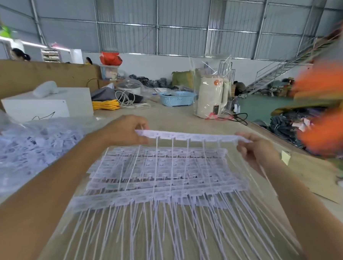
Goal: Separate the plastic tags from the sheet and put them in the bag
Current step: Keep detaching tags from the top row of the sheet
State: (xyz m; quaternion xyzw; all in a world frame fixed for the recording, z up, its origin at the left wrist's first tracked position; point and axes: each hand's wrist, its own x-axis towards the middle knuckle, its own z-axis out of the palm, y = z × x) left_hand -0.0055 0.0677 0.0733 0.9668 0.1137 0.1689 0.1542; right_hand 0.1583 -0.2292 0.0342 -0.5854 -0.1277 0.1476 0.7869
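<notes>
Above the middle of the table [178,117], a strip of white plastic tags [191,137] is stretched flat between two hands, its thin tails hanging down toward the stack below. At the strip's left end, the left hand [125,130] pinches it between curled fingers and thumb; at the right end, the right hand [255,147] pinches it the same way, fingers folded around the edge. Directly beneath, a stack of tag sheets [159,176] lies flat on the table, rows of tag heads toward the far side and long tails fanned out toward the near edge. To the left, a clear plastic bag [28,149] sits on the table, holding a heap of loose white tags. Farther back stand a white box [48,103], a coil of yellow cord [105,104], a light blue basket [177,98] and a cream kettle [212,96] wrapped in clear plastic. On the right edge, something orange [324,106] is too blurred to identify.
</notes>
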